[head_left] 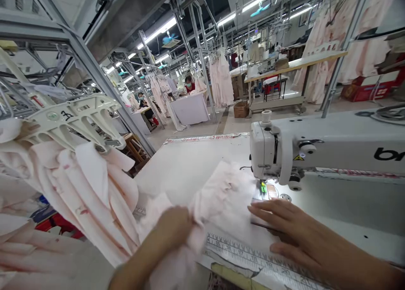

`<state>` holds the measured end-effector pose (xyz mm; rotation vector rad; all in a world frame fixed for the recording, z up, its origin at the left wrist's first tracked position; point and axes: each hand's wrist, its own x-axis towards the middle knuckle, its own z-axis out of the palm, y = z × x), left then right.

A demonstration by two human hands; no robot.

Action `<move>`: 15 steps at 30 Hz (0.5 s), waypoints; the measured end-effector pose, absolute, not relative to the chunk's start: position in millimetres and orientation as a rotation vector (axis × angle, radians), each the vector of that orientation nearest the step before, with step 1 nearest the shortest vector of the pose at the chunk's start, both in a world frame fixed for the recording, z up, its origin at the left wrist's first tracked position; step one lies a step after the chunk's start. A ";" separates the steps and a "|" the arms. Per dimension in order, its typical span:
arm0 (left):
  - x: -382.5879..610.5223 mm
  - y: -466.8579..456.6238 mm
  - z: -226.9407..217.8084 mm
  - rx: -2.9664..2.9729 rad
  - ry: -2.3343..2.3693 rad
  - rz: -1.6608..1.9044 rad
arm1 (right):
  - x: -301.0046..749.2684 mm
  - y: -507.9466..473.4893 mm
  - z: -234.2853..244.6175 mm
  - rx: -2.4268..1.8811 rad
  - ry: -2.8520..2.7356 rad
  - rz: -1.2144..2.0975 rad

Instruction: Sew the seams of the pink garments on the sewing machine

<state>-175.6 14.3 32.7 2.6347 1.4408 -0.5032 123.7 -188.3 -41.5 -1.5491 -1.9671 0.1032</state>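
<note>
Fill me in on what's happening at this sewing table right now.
A person sits at a white sewing machine with pale pink fabric spread on the table. The right hand lies flat on the cloth just in front of the needle area, fingers spread. The left hand bunches the fabric's near edge. A ruler strip runs along the table's front edge. More pink pieces hang from a white rack on the left. Other workers sit at tables far behind.
</note>
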 end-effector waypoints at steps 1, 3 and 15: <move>-184.9 -5.4 33.0 2.617 1.298 -0.563 | 118.9 -186.9 -37.7 -1.525 -2.031 0.162; -193.3 -34.9 34.1 2.534 0.854 -0.772 | 115.8 -183.3 -33.9 -1.528 -2.119 0.229; -75.9 -16.3 -20.6 2.758 0.189 -0.138 | 160.0 -183.1 -53.8 -1.545 -2.133 -0.216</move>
